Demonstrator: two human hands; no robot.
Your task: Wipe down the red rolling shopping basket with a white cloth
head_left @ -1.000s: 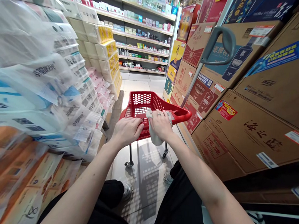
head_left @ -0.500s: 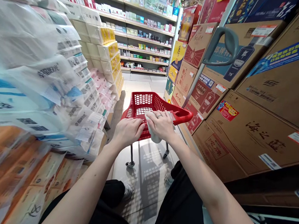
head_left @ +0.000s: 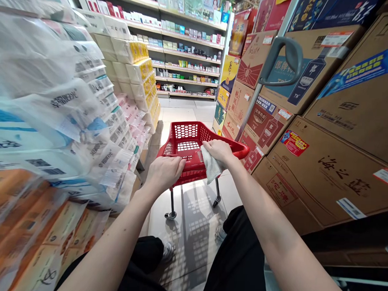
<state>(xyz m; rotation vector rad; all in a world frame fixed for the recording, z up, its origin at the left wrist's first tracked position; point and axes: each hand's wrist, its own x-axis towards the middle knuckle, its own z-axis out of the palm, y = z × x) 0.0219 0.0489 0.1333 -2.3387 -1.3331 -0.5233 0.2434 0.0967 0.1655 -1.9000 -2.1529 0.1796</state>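
Note:
A red plastic shopping basket on wheels (head_left: 184,138) stands in the aisle before me. My left hand (head_left: 163,172) is closed over the basket's near rim. My right hand (head_left: 218,150) presses a white cloth (head_left: 211,167) against the rim on the right side, fingers curled round the cloth, which hangs down outside the basket. The basket's grey pull handle (head_left: 286,59) rises on a metal pole at the upper right. Nothing shows inside the basket.
Stacked packs of tissue paper (head_left: 70,110) line the left side. Brown and red cardboard cartons (head_left: 324,168) are piled on the right. Stocked shelves (head_left: 185,46) close the aisle's far end. The tiled floor (head_left: 189,106) runs ahead of the basket.
My right hand has slid with the cloth to the right along the basket's rim and a little farther away. The left hand keeps its grip on the rim.

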